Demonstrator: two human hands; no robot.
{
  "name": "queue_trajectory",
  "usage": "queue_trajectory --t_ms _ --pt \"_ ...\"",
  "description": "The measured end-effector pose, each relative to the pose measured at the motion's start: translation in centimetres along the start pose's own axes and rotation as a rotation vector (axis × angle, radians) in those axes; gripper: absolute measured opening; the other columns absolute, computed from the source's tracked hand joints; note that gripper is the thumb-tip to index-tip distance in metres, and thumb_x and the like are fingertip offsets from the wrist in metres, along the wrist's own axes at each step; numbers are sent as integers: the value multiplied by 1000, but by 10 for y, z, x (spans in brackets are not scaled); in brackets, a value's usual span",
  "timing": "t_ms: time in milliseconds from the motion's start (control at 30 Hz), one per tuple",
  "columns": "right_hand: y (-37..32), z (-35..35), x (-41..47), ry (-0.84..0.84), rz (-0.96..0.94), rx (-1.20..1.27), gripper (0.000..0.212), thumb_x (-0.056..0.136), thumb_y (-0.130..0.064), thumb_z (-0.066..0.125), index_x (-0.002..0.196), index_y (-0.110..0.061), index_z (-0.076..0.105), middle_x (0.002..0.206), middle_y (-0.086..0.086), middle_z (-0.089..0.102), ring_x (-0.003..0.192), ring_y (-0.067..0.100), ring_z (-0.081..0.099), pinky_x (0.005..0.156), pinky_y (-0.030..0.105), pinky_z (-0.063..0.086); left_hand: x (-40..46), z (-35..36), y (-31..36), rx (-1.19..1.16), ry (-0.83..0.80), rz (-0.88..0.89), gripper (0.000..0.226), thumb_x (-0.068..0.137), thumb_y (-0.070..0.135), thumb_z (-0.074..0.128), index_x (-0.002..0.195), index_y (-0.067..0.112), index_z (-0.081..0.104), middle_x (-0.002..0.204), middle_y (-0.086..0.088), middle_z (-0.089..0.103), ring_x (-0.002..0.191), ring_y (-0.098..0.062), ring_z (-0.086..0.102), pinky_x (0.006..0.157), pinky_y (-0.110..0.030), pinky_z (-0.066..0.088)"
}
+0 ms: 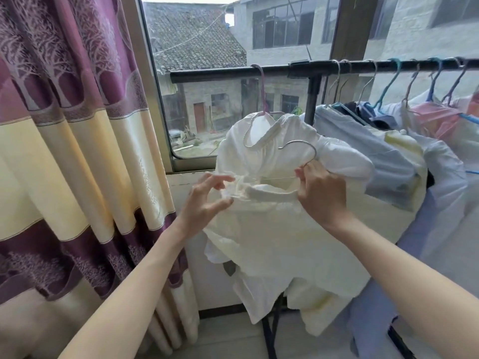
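While the purple-and-cream curtain (77,125) hangs at far left, your left hand (204,203) pinches the collar edge of the white garment (272,237), which is held before the window, below the black rail (233,73). Your right hand (321,195) grips the wire hanger (298,141) at its neck, fingers curled round it. Hung clothes (388,151) crowd the rail at right.

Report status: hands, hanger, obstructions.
Right hand grips wire hanger at its neck. Left hand pinches white garment collar. Hook off rail; hung top close behind.
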State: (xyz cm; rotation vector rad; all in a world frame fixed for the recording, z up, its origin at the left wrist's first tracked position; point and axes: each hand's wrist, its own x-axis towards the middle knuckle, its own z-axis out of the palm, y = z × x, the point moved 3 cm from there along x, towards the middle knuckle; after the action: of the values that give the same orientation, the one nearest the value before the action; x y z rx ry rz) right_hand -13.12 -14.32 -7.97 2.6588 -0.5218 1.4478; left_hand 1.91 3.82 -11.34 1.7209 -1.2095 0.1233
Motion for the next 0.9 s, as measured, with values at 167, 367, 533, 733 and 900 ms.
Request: queue_trajectory --t_ms 167,367,533,733,900 --pt "16 1 -2 -140 22 51 27 90 -18 44 77 0 59 77 17 60 61 38 60 50 34 40 16 16 -7 -60 -17 -236 40 83 39 61 115 15 57 109 -7 56 100 -16 55 85 -16 44" --pt "37 -25 9 3 -15 274 32 87 -20 39 70 1 57 69 16 61 57 34 59 51 34 45 26 40 -3 -71 -227 -293 25 90 37 56 101 17 66 88 6 62 80 -3 57 70 -21 44" --pt "58 -32 12 -19 133 246 28 83 -15 38 74 1 59 77 18 63 71 37 60 63 34 42 41 52 16 -101 -54 -209 15 84 19 67 75 7 72 61 -5 58 58 -10 46 55 -26 35" --pt "73 -41 -3 -189 242 102 29 92 -19 37 85 -2 60 97 17 67 93 39 60 75 41 43 46 51 21 -404 237 -344 14 91 10 57 88 4 69 57 15 64 54 7 55 60 -9 44" --pt "76 -44 -7 -193 274 63 23 92 -14 41 89 -1 59 99 17 66 95 39 59 74 40 40 51 35 34 -311 270 -140 12 91 9 56 87 4 67 74 0 61 61 4 55 64 -13 43"
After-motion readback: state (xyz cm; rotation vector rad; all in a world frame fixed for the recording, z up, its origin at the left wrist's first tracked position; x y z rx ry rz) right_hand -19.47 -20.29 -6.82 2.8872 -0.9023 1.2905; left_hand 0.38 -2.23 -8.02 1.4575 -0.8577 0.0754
